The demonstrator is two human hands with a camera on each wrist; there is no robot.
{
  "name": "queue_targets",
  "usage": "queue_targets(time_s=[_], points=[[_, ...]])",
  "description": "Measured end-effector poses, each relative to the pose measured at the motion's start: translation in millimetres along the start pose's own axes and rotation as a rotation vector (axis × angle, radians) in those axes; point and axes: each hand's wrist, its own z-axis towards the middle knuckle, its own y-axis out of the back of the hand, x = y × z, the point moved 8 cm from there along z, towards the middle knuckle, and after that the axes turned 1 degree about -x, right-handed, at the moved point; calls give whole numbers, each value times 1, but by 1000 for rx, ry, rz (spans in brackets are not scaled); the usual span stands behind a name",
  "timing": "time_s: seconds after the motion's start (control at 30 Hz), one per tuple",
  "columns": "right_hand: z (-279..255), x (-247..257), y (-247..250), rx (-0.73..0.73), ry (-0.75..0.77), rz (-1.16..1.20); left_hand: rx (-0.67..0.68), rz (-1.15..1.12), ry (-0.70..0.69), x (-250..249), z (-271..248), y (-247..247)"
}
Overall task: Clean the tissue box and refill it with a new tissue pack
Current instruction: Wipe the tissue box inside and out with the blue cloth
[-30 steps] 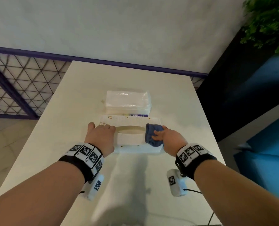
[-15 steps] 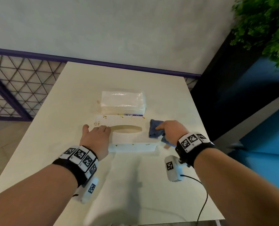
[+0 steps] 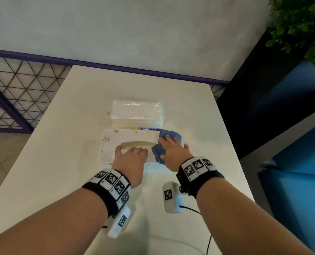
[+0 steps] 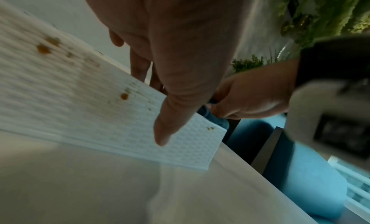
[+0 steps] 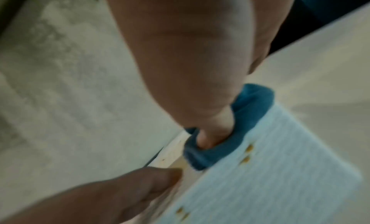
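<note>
White table [image 3: 64, 162]: carries a sealed tissue pack [image 3: 136, 115] at the far side, with the brown-spotted white tissue box [image 3: 116, 142] just before it. Your left hand [image 3: 130, 162] lies flat on the box, fingers straight; your right hand [image 3: 173, 153] presses a blue cloth [image 3: 171, 135] with extended fingers against the box's right end.

A pale, cream-white table [image 3: 60, 162] stands with its far edge against the wall. On it lies a white tissue box [image 3: 112, 142] with small brown spots on its textured top. Just behind the box, touching or nearly so, rests a clear-wrapped tissue pack [image 3: 136, 115], and a blue cloth [image 3: 171, 137] sits at the box's right end.
</note>
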Motion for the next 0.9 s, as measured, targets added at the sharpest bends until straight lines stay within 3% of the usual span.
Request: queue_targets(time_s=[0.2,0.4,0.57,0.63,0.73,0.9], points=[[39,6,19,-125,-37,-3,119,19,-7,3,3,2],[11,5,15,45,179,-179,194,-56,-18,6,6,-1],[35,3,24,22,0,-103,219,-29,0,6,11,8],[35,19,17,-28,64,-80,185,-32,5,9,13,6],[10,22,8,22,187,-107,148,-24,4,12,15,1],[25,11,31,-75,47,1,173,-54,26,9,12,6]])
